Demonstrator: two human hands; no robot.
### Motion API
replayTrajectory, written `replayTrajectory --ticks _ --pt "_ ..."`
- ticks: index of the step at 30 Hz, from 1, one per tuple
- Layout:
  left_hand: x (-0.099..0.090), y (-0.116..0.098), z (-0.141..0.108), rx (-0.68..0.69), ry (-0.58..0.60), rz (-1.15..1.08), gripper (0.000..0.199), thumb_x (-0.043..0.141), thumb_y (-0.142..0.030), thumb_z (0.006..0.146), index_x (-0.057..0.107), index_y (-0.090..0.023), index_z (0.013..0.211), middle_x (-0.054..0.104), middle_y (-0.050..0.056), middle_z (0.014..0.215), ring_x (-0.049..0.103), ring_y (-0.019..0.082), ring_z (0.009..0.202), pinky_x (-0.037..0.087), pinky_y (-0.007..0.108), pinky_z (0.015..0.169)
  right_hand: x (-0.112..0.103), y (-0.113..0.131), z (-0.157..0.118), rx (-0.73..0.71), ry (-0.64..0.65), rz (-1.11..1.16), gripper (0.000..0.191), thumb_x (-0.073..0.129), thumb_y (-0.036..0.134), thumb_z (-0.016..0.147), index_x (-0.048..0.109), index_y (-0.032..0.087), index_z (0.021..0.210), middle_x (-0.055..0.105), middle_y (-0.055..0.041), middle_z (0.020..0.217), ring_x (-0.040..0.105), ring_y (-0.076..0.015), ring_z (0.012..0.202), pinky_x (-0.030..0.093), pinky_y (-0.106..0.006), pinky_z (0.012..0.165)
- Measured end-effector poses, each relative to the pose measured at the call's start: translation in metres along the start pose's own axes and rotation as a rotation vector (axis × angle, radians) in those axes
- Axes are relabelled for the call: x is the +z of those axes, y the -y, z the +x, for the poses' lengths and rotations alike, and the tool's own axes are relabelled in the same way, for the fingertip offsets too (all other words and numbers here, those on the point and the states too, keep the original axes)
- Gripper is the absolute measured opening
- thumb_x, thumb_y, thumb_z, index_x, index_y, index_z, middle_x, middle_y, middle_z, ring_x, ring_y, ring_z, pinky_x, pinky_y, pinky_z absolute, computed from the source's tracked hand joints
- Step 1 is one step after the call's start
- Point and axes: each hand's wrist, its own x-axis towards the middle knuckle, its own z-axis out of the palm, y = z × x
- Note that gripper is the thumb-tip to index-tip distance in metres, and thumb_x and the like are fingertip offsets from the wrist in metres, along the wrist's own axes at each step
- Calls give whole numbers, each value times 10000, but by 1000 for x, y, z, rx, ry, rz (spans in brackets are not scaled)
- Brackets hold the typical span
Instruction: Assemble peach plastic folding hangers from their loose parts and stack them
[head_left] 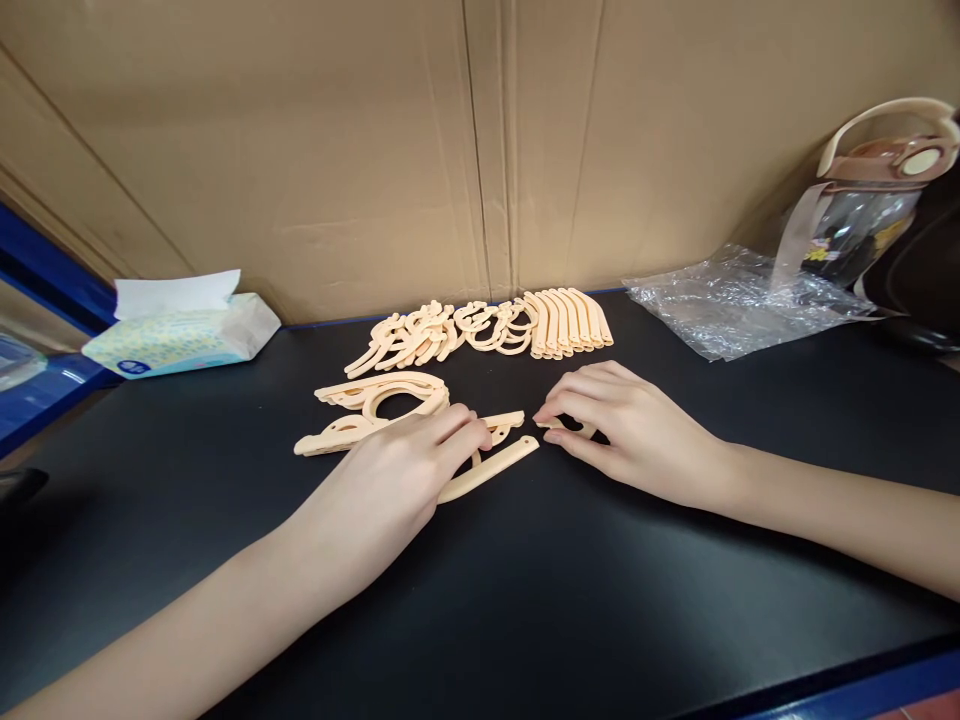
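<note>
My left hand (416, 460) is closed on a cream plastic folding hanger, palm down over the black tabletop. One long hanger arm (491, 468) sticks out past its fingers, and another strip (506, 420) shows just behind; the hand hides the rest. To the right, my right hand (634, 430) pinches a small curved cream piece (581, 428), perhaps a hanger hook, mostly covered by thumb and fingers. The two hands are apart. Beyond the left hand lie folded hangers (405, 385), partly stacked, with a round opening between their arms.
Along the back lie loose curved pieces (420, 335), several hooks (495, 328) and a row of hanger arms (570, 322). A tissue pack (184, 335) sits at back left. Crumpled clear plastic (720, 305) and a water bottle (862, 220) are at back right, before a cardboard wall (300, 150).
</note>
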Motion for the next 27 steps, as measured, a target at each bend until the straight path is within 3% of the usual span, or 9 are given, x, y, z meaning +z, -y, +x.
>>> replayTrajectory --ticks 6,15,22,27 --pt "0 -2 0 -1 -10 19 307 333 -39 888 587 -186 980 651 60 1060 651 203 920 527 291 713 1 1 1 -8 -41 -12 148 484 201 939 627 172 965 631 -59 968 567 -179 918 397 -350 866" --pt "0 2 -1 49 -62 75 263 366 -106 932 600 -174 1032 676 68 1051 655 222 882 530 307 656 -2 9 -1 -212 -64 -53 212 507 291 934 668 171 1001 626 -71 921 519 -189 877 404 -366 864" --pt "3 4 -1 82 -89 92 275 382 -68 914 606 -162 1044 673 76 1073 656 228 891 516 299 617 -3 10 -1 -356 -43 60 194 525 273 927 670 153 878 615 -39 783 489 -150 754 399 -294 707" --pt "2 2 0 66 -103 92 283 377 -75 915 620 -162 1030 681 64 1043 657 209 864 517 302 648 -3 9 -2 -351 -74 49 161 536 246 918 670 158 900 624 -37 790 495 -154 761 398 -296 713"
